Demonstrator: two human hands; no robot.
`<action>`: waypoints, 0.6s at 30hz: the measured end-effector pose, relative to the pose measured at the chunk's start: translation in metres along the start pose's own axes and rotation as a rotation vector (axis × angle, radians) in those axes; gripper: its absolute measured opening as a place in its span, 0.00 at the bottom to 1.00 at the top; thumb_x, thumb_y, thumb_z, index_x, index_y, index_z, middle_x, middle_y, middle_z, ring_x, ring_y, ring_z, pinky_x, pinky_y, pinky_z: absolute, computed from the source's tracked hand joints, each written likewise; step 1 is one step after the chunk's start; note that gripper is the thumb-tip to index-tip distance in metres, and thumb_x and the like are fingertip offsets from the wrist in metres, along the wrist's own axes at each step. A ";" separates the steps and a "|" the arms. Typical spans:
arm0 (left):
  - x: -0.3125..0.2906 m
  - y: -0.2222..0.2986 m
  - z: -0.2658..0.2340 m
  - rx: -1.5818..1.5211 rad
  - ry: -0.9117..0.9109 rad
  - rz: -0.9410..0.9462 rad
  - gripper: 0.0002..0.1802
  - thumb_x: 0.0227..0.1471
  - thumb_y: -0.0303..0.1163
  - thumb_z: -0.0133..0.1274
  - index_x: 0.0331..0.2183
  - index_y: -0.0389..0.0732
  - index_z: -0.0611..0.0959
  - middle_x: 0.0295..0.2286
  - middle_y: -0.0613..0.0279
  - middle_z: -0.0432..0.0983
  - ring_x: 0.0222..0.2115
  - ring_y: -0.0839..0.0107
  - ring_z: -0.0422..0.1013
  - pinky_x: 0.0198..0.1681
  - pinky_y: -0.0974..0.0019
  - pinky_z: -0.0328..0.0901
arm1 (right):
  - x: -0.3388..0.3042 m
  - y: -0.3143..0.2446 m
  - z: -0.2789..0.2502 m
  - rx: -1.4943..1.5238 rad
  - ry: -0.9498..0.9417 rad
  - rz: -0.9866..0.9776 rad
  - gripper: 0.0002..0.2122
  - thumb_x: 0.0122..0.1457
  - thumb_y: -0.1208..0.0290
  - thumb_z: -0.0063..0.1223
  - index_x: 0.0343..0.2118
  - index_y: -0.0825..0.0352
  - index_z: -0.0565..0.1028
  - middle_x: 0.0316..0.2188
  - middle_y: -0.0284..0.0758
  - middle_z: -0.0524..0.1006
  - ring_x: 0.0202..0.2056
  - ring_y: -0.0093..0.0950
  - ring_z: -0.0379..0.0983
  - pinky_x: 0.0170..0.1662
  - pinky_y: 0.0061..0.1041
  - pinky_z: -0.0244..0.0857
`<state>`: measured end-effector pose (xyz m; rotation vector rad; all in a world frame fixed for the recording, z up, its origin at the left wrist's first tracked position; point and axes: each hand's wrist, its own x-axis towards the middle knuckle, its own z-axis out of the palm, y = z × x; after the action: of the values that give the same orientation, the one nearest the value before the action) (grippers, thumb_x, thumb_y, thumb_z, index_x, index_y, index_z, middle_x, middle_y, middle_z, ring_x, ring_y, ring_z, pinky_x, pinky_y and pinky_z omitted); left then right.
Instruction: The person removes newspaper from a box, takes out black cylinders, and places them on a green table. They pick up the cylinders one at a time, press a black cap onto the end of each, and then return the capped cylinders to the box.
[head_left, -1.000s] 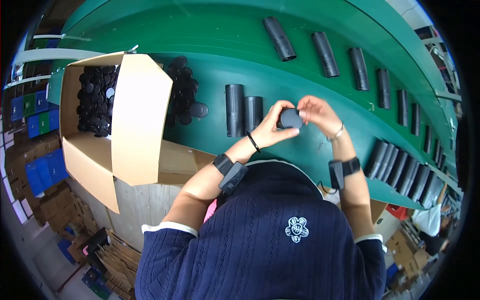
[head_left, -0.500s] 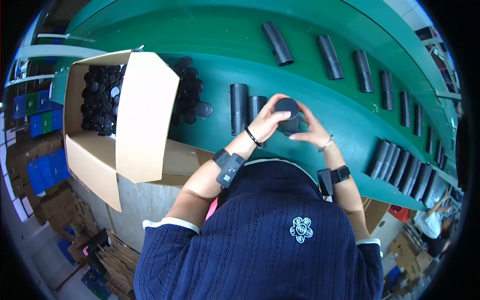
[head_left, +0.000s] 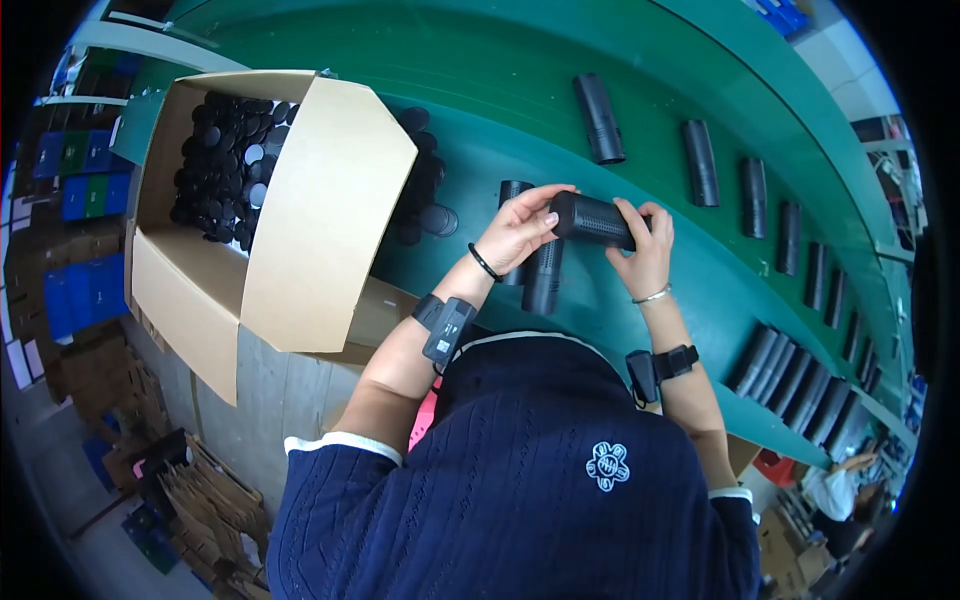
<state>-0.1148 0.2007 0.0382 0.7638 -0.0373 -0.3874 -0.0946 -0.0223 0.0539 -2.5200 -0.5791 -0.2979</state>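
A black perforated plastic tube (head_left: pixel 597 219) lies sideways between my two hands above the green bench. My left hand (head_left: pixel 515 232) pinches its rounded left end, thumb against the end face. Around the right end curl the fingers and thumb of my right hand (head_left: pixel 645 248). Just below the held tube, a second black tube (head_left: pixel 543 278) rests on the bench. Another tube (head_left: pixel 514 190) lies beside it, partly covered by my left hand. To the left, a pile of black discs (head_left: pixel 425 185) sits partly behind a carton flap.
An open cardboard box (head_left: pixel 325 215) full of black discs (head_left: pixel 230 165) stands at the left. More black tubes (head_left: pixel 702 163) lie spaced along the green strip at the far side. Several tubes (head_left: pixel 795 385) are lined up side by side at the right. A co-worker (head_left: pixel 835 490) shows at lower right.
The held tube has turned from end-on, facing up, to lying sideways. My right hand has closed around its right end. The whole view has shifted a little.
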 end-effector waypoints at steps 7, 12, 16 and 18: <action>0.010 -0.016 -0.054 1.235 0.817 0.205 0.33 0.51 0.40 0.54 0.53 0.31 0.65 0.46 0.47 0.65 0.44 0.60 0.66 0.49 0.59 0.62 | 0.032 -0.003 0.021 0.331 -0.157 0.254 0.36 0.45 0.70 0.61 0.58 0.55 0.56 0.40 0.48 0.71 0.42 0.46 0.69 0.45 0.39 0.64; 0.010 -0.025 -0.081 1.409 0.673 -0.033 0.48 0.38 0.49 0.65 0.51 0.25 0.63 0.45 0.38 0.66 0.48 0.49 0.65 0.51 0.56 0.60 | 0.121 -0.004 0.086 0.197 -0.373 0.335 0.26 0.54 0.61 0.53 0.55 0.50 0.58 0.44 0.53 0.70 0.46 0.50 0.68 0.46 0.42 0.64; -0.002 0.002 -0.064 1.081 0.330 0.040 0.36 0.38 0.32 0.65 0.49 0.32 0.68 0.41 0.55 0.72 0.40 0.71 0.69 0.47 0.66 0.63 | 0.173 0.021 0.137 0.073 -0.349 0.453 0.24 0.55 0.60 0.52 0.55 0.48 0.59 0.47 0.51 0.68 0.49 0.49 0.65 0.50 0.44 0.61; -0.007 0.020 -0.038 0.824 0.247 0.084 0.36 0.38 0.29 0.64 0.49 0.34 0.66 0.41 0.59 0.69 0.44 0.73 0.66 0.50 0.68 0.60 | 0.180 0.049 0.156 -0.048 -0.291 0.386 0.23 0.55 0.61 0.51 0.54 0.48 0.60 0.50 0.46 0.67 0.51 0.48 0.63 0.53 0.44 0.58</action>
<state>-0.1081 0.2420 0.0252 1.6141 0.0055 -0.1831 0.1008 0.0865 -0.0403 -2.6711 -0.1811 0.2021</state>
